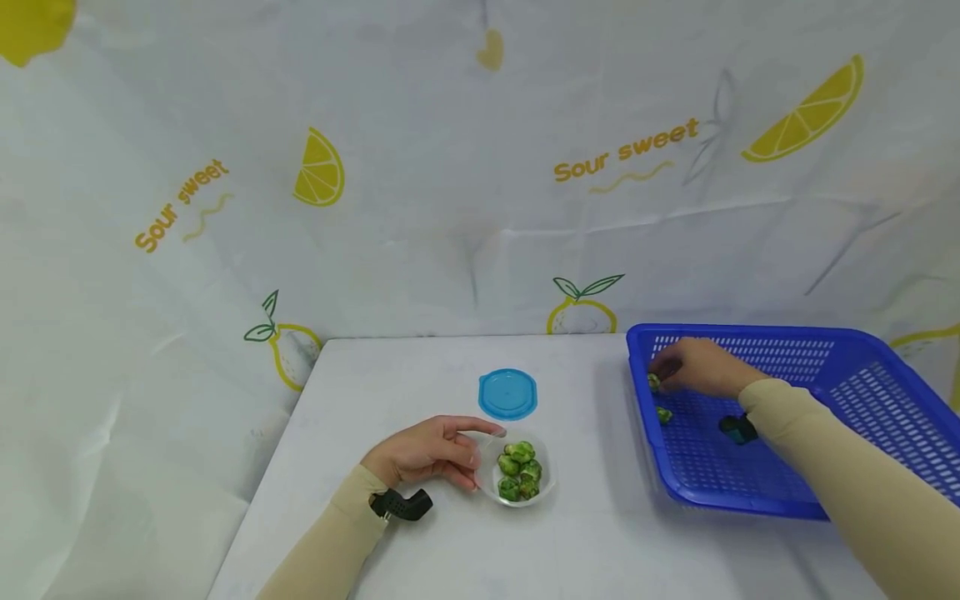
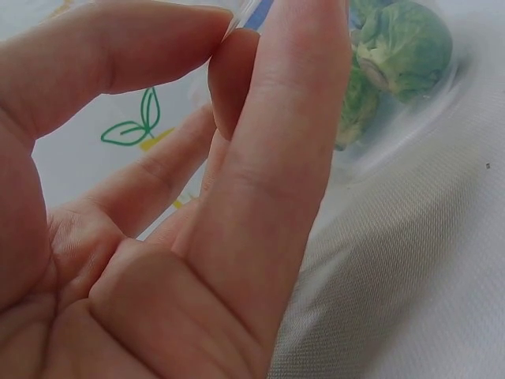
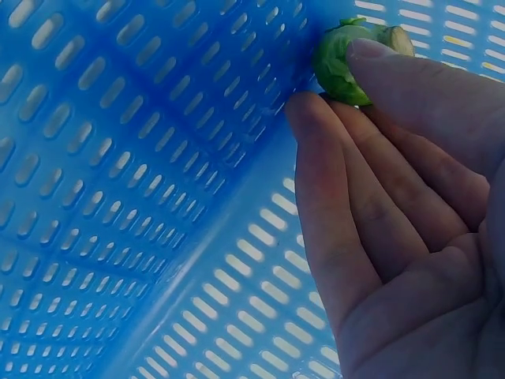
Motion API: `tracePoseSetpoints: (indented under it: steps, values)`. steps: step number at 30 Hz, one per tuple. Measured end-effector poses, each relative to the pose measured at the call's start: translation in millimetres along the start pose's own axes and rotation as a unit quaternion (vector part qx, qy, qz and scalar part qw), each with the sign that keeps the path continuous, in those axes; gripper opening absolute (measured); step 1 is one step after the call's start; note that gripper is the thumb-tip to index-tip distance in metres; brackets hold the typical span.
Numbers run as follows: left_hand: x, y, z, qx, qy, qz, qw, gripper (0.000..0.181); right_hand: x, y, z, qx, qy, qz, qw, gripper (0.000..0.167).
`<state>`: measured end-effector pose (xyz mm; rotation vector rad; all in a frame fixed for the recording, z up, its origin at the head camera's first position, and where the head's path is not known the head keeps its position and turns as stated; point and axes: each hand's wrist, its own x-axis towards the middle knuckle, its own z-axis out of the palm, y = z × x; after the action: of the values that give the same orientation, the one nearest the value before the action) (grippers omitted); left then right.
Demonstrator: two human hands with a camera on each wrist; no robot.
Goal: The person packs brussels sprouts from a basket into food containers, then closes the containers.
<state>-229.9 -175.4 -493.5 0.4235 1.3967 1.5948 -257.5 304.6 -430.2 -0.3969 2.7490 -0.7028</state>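
My left hand (image 1: 431, 450) pinches the rim of a small clear plastic container (image 1: 487, 463) on the table. Several green Brussels sprouts (image 1: 521, 472) lie inside that container; the left wrist view shows some of them through its clear wall. Inside a blue basket (image 1: 738, 505), at its left wall, my right hand (image 1: 703, 367) holds one Brussels sprout (image 3: 335, 67) between thumb and fingers. Another loose sprout (image 1: 663, 415) lies on the basket floor, nearer to me than the right hand.
A round blue lid (image 1: 508, 394) lies flat on the white table (image 1: 397, 375), just beyond the container. The basket's tall slotted walls surround the right hand. Behind the table hangs a white sheet (image 1: 435, 250) with lemon prints.
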Motion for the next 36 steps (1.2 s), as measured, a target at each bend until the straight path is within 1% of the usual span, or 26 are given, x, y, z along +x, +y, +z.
tracePoseSetpoints:
  steps: [4, 9, 16, 25, 30, 36]
  values:
    - [0.5, -0.2, -0.1, -0.004, 0.004, -0.006, 1.0, 0.064, -0.9, -1.5, -0.9, 0.006, -0.003, 0.005, 1.0, 0.031]
    - [0.0, -0.5, -0.2, -0.003, -0.001, -0.002, 1.0, 0.065, -1.2, -3.3, -0.7, 0.011, -0.007, 0.011, 0.9998, 0.031]
    - [0.0, -1.5, 0.0, -0.001, 0.0, 0.001, 1.0, 0.066, 0.3, -1.8, 0.9, 0.005, -0.012, 0.005, 0.9999, 0.031]
    - [0.4, 0.1, -0.1, 0.0, 0.001, 0.001, 1.0, 0.065, 0.8, -3.1, -1.7, -0.007, -0.015, 0.001, 0.9999, 0.026]
    - [0.3, -0.6, -0.5, 0.003, 0.002, -0.001, 1.0, 0.066, 2.6, -3.0, 0.3, -0.007, -0.016, 0.002, 0.9998, 0.026]
    - [0.1, 0.3, 0.8, 0.001, 0.001, -0.002, 1.0, 0.065, -0.2, -4.8, 0.9, 0.002, -0.022, 0.004, 0.9998, 0.028]
